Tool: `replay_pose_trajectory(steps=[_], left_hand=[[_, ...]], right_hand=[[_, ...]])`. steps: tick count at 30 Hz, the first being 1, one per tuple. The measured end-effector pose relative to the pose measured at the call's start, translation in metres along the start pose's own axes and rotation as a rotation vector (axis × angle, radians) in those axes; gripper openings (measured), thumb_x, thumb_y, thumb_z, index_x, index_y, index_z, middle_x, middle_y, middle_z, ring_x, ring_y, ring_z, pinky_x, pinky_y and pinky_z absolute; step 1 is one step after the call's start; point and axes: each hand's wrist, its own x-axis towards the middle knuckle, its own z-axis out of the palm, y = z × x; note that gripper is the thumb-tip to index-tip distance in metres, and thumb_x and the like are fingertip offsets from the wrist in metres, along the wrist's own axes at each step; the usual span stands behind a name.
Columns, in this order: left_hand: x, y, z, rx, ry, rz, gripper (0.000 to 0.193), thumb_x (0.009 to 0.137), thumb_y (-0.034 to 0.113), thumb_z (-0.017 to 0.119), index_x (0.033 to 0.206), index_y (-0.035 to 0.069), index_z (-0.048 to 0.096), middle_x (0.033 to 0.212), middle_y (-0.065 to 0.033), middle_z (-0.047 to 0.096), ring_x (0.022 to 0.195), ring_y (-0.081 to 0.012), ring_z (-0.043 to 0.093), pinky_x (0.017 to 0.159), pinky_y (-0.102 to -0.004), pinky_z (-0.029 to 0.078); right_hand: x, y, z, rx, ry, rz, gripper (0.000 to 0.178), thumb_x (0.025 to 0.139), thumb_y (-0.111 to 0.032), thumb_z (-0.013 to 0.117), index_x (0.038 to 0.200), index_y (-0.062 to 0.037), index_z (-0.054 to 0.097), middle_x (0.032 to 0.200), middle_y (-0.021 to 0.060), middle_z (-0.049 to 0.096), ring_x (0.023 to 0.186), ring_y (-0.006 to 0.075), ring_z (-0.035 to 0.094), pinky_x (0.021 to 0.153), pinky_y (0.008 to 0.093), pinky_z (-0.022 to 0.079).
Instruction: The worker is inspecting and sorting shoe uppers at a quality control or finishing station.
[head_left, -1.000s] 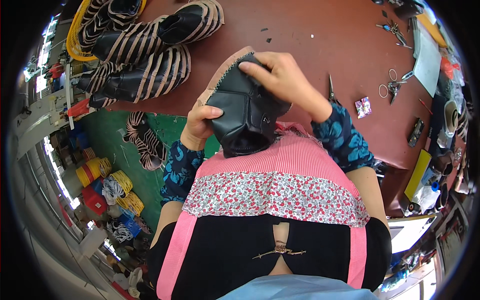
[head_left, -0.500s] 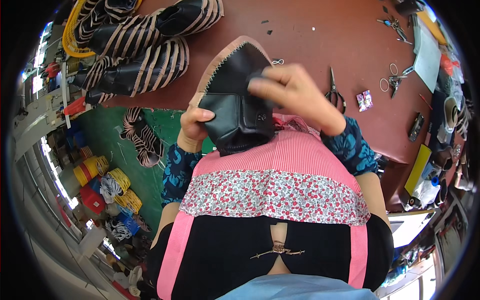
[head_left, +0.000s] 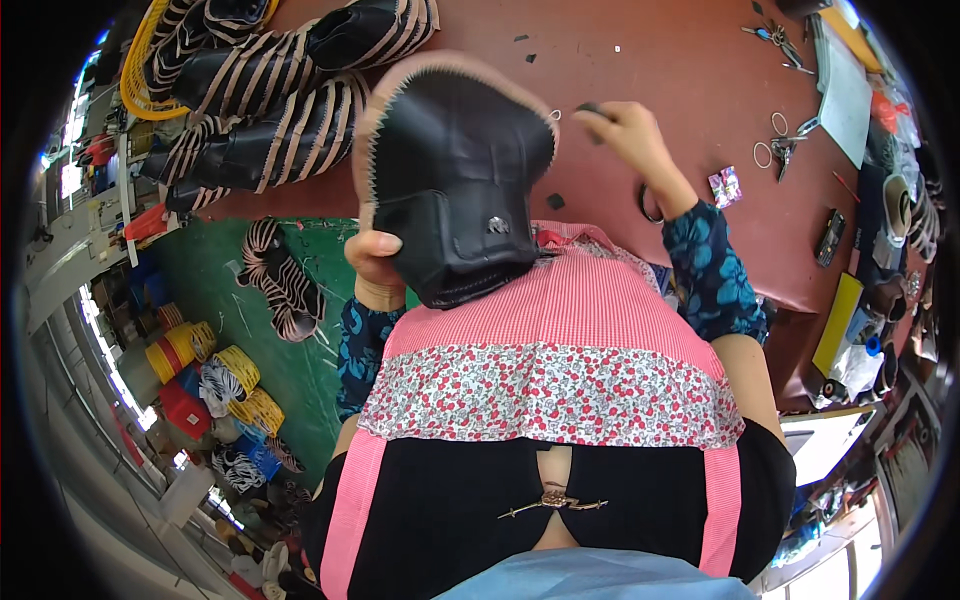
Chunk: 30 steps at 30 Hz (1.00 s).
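Observation:
A black leather shoe upper [head_left: 455,150], with a tan zigzag-stitched edge and a small metal emblem, stands tilted above my lap. My left hand [head_left: 377,262] grips its lower left side, thumb outside and other fingers hidden behind the leather. To the right of the upper, apart from it and over the table, my right hand [head_left: 628,135] pinches a small dark piece [head_left: 597,113], blurred by motion. A black scrap [head_left: 555,201] lies on the table between the upper and my right forearm. Scissors [head_left: 650,203] are mostly hidden behind that forearm.
Stacked black-and-tan uppers [head_left: 270,110] and a yellow basket [head_left: 135,75] occupy the table's far left. At the right lie a shiny small packet [head_left: 725,187], snips [head_left: 783,155], a phone [head_left: 829,238] and papers [head_left: 845,115]. Striped pieces [head_left: 280,280] rest on the green floor.
My right hand has moved right and away from the upper with the dark piece. The upper has opened out wider and shifted left a little. The black scrap beside it now shows.

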Motion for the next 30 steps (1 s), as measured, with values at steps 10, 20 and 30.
replay_pose_trajectory(steps=[10, 20, 30], left_hand=[[0.021, -0.038, -0.052, -0.639, -0.086, -0.012, 0.080, 0.082, 0.033, 0.058, 0.151, -0.009, 0.058, 0.145, -0.0325, 0.067, 0.126, -0.0486, 0.070, 0.112, -0.0616, 0.057], [0.041, -0.063, -0.028, -0.946, 0.559, -0.254, 0.079, 0.084, 0.031, 0.057, 0.151, -0.009, 0.057, 0.144, -0.0329, 0.067, 0.125, -0.0487, 0.070, 0.111, -0.0619, 0.057], [0.060, -0.062, -0.065, -0.055, 0.225, -0.144, 0.055, 0.107, 0.028, 0.058, 0.152, -0.005, 0.057, 0.146, -0.0244, 0.067, 0.130, -0.0317, 0.069, 0.110, -0.0435, 0.056]], right_hand=[[0.020, 0.136, -0.002, -0.290, 0.905, -0.014, 0.027, 0.094, -0.035, 0.083, 0.114, -0.0165, 0.082, 0.125, 0.0083, 0.080, 0.124, 0.0396, 0.069, 0.101, 0.0482, 0.057], [-0.037, -0.021, -0.014, 1.504, -0.428, 0.148, 0.037, 0.108, -0.028, 0.071, 0.129, 0.0027, 0.077, 0.128, 0.0092, 0.080, 0.117, 0.0230, 0.074, 0.108, 0.0433, 0.055], [-0.049, -0.087, -0.003, 1.288, -0.200, 0.209, 0.032, 0.096, 0.000, 0.081, 0.127, 0.0005, 0.075, 0.118, 0.0084, 0.079, 0.105, 0.0181, 0.076, 0.098, 0.0345, 0.061]])
